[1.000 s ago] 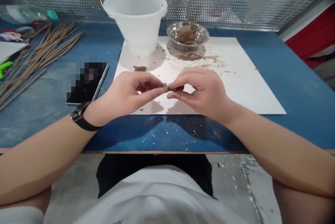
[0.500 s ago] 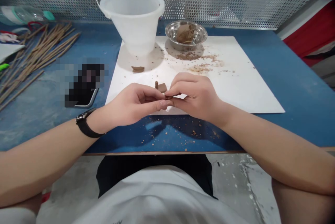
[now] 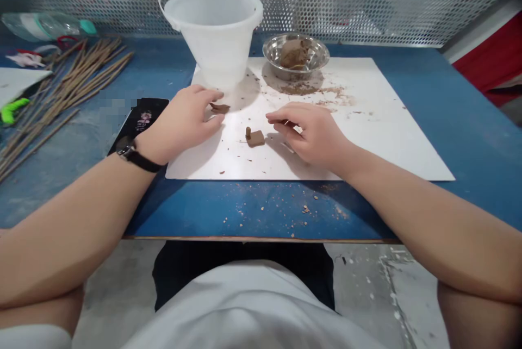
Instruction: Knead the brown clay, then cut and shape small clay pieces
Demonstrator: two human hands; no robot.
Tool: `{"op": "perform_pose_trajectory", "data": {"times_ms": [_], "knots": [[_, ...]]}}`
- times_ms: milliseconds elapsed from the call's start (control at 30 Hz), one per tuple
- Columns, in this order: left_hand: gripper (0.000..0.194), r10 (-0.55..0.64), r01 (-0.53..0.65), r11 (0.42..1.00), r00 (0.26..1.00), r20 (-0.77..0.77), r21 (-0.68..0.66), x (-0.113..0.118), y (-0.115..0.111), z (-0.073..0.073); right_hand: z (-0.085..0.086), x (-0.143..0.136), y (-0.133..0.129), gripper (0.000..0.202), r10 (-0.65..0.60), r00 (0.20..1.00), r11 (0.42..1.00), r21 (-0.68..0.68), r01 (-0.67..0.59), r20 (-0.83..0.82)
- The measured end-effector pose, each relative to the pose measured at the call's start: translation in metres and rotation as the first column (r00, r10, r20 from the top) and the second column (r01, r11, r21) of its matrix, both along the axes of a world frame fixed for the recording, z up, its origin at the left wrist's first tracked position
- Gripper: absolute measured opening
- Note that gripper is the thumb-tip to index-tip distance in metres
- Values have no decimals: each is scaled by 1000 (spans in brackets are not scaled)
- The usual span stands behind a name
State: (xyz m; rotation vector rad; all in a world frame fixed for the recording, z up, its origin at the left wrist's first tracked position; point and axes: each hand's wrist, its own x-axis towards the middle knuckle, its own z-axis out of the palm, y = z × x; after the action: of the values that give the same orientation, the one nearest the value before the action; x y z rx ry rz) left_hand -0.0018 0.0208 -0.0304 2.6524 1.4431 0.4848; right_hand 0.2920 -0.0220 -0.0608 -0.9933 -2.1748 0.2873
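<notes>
My left hand (image 3: pixel 185 120) is over the left part of the white board (image 3: pixel 391 137), its thumb and fingers apart around a thin brown clay scrap (image 3: pixel 220 108). Between my hands a small flat clay block (image 3: pixel 255 138) lies on the board, with a short clay peg (image 3: pixel 248 132) at its left edge. To the right of the block, my right hand (image 3: pixel 312 131) hovers with its fingers bent and thumb near the index finger. Whether something small is between those fingertips cannot be made out.
A white bucket (image 3: pixel 216 39) and a steel bowl (image 3: pixel 275 66) holding a clay lump (image 3: pixel 294 54) stand at the back. On the left are a phone (image 3: pixel 143 115), thin sticks (image 3: pixel 87 74) and a plastic bottle (image 3: pixel 53 26). Perforated metal rises behind.
My hands have parted from their pinch together. The left has moved left and away to the clay scrap; the right has shifted slightly right. The clay block now shows fully.
</notes>
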Motion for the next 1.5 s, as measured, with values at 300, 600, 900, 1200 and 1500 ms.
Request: {"op": "perform_pose_trajectory", "data": {"times_ms": [300,600,900,1200,1500], "knots": [[17,178,-148,979,956,233,-138,8,-5,4,9,-4,-3,22,-106,987,988,-128,91,-122],[15,-137,188,980,876,463,-65,25,-72,26,17,-26,-31,19,73,960,994,94,-49,-271],[18,-106,206,969,846,523,-137,26,-71,20,18,-30,-35,7,83,973,987,154,-50,-214],[16,15,147,964,801,598,-223,36,-76,16,23,-32,-42,9,43,946,990,-113,-84,-321],[12,140,-81,987,858,494,-139,20,-45,14,4,-10,-7,26,-163,833,937,-349,-38,-529]]}}
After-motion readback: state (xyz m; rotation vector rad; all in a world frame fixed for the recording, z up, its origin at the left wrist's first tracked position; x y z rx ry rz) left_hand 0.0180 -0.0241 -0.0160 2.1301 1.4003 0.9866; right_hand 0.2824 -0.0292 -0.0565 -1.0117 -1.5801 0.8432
